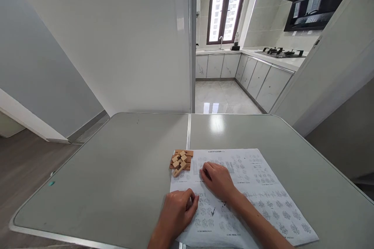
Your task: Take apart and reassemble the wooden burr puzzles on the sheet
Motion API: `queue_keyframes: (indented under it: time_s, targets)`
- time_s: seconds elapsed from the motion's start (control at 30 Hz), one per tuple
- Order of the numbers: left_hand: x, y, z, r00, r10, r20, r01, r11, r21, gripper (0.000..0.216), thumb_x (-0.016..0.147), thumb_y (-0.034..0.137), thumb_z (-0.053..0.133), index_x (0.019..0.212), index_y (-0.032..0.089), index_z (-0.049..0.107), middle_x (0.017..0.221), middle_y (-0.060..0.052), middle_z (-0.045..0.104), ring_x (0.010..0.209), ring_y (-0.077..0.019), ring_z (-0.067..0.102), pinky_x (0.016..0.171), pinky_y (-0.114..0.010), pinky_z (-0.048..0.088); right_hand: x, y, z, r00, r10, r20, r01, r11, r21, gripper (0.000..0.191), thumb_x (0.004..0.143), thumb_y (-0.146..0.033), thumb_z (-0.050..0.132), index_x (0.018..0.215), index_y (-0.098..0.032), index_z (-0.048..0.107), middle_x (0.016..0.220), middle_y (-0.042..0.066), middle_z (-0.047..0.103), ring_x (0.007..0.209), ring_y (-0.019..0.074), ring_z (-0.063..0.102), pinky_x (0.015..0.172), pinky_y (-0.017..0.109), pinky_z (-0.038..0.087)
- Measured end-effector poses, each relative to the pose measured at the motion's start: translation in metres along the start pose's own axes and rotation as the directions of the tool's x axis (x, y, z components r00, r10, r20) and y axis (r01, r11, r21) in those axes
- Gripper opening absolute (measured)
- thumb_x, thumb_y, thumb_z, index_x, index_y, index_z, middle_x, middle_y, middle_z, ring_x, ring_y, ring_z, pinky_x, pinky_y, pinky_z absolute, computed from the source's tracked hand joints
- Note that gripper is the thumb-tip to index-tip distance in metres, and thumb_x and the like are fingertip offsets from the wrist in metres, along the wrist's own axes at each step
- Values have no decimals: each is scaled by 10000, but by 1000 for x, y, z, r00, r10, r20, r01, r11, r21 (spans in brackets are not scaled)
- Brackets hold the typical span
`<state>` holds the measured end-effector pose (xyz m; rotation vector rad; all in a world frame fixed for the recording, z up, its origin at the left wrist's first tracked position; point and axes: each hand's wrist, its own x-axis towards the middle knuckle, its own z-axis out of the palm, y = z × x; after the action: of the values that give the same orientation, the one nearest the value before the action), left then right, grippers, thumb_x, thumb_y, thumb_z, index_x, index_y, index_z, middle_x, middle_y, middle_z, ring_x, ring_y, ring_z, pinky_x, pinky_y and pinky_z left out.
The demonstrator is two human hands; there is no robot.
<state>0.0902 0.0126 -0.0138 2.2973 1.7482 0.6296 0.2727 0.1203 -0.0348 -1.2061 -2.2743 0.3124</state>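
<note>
A printed paper sheet with rows of small diagrams lies on the grey table. A pile of small wooden puzzle blocks rests on the sheet's far left corner. My right hand lies on the sheet just right of the blocks, fingers curled under, knuckles up, nothing visible in it. My left hand rests on the sheet's near left edge, fingers curled with the thumb pressed to them. Neither hand touches the blocks.
The table has a seam down its middle and a metal rim. Beyond it stands a white wall, and to the right an open doorway into a kitchen with cabinets, a stove and a window.
</note>
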Motion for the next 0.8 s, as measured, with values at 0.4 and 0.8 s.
queue_keyframes:
  time_s: [0.4,0.8]
  targets:
    - [1,1,-1,1000,-21,16,21,1000,5,251,1019,318,531,791,228,587,575,41,628,516,-145,593,574,-270,362,1,3,3,1000,-14,-18,14,1000,1,234,1008,-243,493,781,-220,547,732,-10,672,641,154,607,634,279,351]
    - [0,0,-3,1000,-7,-9,6,998,-55,245,1022,316,530,794,232,562,615,35,604,562,-154,581,574,-284,397,1,3,2,1000,-6,-10,6,1000,-4,216,999,-236,515,786,-222,547,742,-15,668,648,155,600,633,283,350]
